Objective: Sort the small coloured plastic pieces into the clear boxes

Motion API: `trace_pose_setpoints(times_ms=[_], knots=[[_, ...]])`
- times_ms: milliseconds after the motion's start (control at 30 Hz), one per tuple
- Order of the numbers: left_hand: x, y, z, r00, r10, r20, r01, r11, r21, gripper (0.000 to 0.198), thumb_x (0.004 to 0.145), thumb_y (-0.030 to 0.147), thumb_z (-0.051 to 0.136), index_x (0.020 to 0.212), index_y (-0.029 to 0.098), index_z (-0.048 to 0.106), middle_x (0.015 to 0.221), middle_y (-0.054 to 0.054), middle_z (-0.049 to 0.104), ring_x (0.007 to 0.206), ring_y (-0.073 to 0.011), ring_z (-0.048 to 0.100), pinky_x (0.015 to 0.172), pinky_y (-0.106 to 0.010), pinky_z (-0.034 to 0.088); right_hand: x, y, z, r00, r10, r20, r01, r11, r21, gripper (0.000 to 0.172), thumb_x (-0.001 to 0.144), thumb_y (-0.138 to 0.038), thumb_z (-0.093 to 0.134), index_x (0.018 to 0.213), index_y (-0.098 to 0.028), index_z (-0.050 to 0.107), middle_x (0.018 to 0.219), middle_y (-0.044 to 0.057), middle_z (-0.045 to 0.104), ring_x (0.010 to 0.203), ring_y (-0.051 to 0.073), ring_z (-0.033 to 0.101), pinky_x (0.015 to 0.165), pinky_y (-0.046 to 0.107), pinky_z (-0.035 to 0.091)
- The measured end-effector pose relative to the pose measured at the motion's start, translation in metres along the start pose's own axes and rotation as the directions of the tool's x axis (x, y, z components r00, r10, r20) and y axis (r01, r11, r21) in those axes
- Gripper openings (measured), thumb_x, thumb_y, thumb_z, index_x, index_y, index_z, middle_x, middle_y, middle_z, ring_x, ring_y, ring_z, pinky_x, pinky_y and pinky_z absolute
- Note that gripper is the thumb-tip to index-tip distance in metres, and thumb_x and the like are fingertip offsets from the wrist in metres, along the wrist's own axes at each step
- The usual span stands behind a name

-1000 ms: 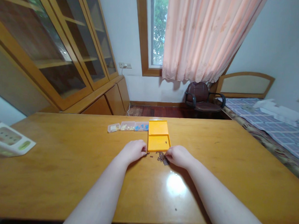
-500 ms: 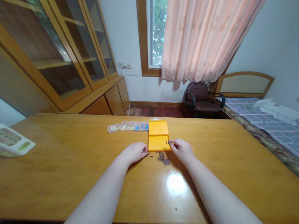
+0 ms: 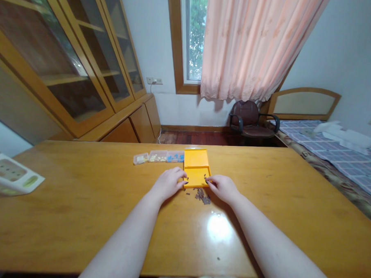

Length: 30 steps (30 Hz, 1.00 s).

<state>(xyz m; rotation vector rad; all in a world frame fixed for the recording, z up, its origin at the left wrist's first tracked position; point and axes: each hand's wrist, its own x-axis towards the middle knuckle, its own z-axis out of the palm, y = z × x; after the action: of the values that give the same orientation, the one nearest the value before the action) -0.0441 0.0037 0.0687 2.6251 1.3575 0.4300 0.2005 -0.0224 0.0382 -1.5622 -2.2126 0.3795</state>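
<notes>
A yellow hinged box (image 3: 196, 179) lies opened flat on the wooden table, its lid half (image 3: 196, 158) away from me. My left hand (image 3: 169, 183) is at the box's left edge, thumb and fingers apart, with a tiny dark piece (image 3: 188, 178) by the fingertips inside the box. My right hand (image 3: 222, 186) reaches over the right edge, thumb and forefinger pinched on a small dark brown piece (image 3: 206, 181). Another dark piece (image 3: 205, 175) sits just beyond it in the box. In front of the box lies a loose pile of dark brown pieces (image 3: 203, 196).
Left of the lid stand clear plastic trays: one with blue pieces (image 3: 175, 157), one with cream pieces (image 3: 158, 158), and a smaller tray (image 3: 140, 158). A white device (image 3: 13, 175) is at the table's far left. A stray dark piece (image 3: 219, 258) lies near the front edge.
My left hand has moved up from the table in front of the box to its left side, and its fingers have spread. My right hand has shifted slightly down and left inside the box.
</notes>
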Motion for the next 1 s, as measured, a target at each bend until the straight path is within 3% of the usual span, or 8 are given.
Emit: trace_pose_setpoints(times_ms=[133, 300, 433, 667, 867, 1000], knots=[[-0.002, 0.002, -0.002, 0.979, 0.070, 0.190, -0.077, 0.996, 0.033, 0.011, 0.080, 0.029, 0.057, 0.079, 0.024, 0.067, 0.084, -0.001, 0.063, 0.079, -0.0153, 0.059, 0.071, -0.024, 0.042, 0.000, 0.004, -0.001, 1.000, 0.011, 0.000, -0.011, 1.000, -0.005, 0.027, 0.087, -0.030, 0.045, 0.099, -0.023, 0.069, 0.095, 0.003, 0.071, 0.084, 0.016, 0.063, 0.076, 0.025, 0.045], [-0.004, -0.001, 0.002, 0.956, -0.002, 0.294, -0.024, 0.996, 0.083, 0.017, 0.076, 0.027, 0.060, 0.089, 0.031, 0.070, 0.088, 0.000, 0.066, 0.080, -0.0173, 0.061, 0.069, -0.025, 0.043, -0.001, 0.001, -0.003, 0.997, -0.046, 0.062, 0.046, 0.999, -0.006, 0.026, 0.087, -0.031, 0.046, 0.094, -0.024, 0.070, 0.090, 0.002, 0.071, 0.078, 0.015, 0.063, 0.068, 0.023, 0.043], [-0.004, -0.001, 0.005, 0.950, -0.029, 0.310, 0.000, 0.996, 0.092, 0.016, 0.076, 0.027, 0.060, 0.087, 0.030, 0.070, 0.090, 0.000, 0.067, 0.081, -0.0177, 0.061, 0.069, -0.025, 0.043, -0.002, -0.005, -0.004, 0.976, -0.130, 0.173, 0.130, 0.991, 0.014, 0.023, 0.084, -0.029, 0.050, 0.096, -0.026, 0.070, 0.090, 0.001, 0.072, 0.078, 0.014, 0.064, 0.066, 0.021, 0.042], [-0.002, 0.010, 0.007, 0.947, -0.007, 0.321, -0.016, 0.997, 0.069, 0.013, 0.077, 0.027, 0.057, 0.082, 0.026, 0.069, 0.087, -0.001, 0.068, 0.080, -0.0171, 0.060, 0.070, -0.024, 0.043, -0.003, -0.007, -0.005, 0.959, -0.124, 0.253, 0.150, 0.985, -0.085, 0.028, 0.082, -0.026, 0.049, 0.103, -0.029, 0.069, 0.096, 0.002, 0.072, 0.081, 0.017, 0.065, 0.068, 0.023, 0.041], [-0.003, 0.015, 0.006, 0.952, -0.024, 0.304, 0.003, 0.998, 0.069, 0.012, 0.076, 0.027, 0.057, 0.077, 0.024, 0.068, 0.083, -0.003, 0.068, 0.075, -0.0175, 0.061, 0.066, -0.025, 0.043, -0.004, -0.011, -0.009, 0.960, -0.105, 0.258, 0.148, 0.977, -0.152, 0.024, 0.084, -0.028, 0.048, 0.092, -0.027, 0.071, 0.088, 0.002, 0.072, 0.077, 0.017, 0.065, 0.065, 0.023, 0.040], [-0.004, 0.016, 0.005, 0.956, -0.004, 0.293, -0.016, 0.998, 0.065, 0.011, 0.074, 0.025, 0.057, 0.075, 0.023, 0.067, 0.080, -0.003, 0.068, 0.072, -0.0183, 0.061, 0.064, -0.026, 0.044, -0.004, -0.011, -0.008, 0.963, -0.103, 0.250, 0.142, 0.979, -0.143, 0.026, 0.084, -0.028, 0.048, 0.100, -0.030, 0.069, 0.092, 0.001, 0.072, 0.079, 0.017, 0.065, 0.065, 0.023, 0.040]])
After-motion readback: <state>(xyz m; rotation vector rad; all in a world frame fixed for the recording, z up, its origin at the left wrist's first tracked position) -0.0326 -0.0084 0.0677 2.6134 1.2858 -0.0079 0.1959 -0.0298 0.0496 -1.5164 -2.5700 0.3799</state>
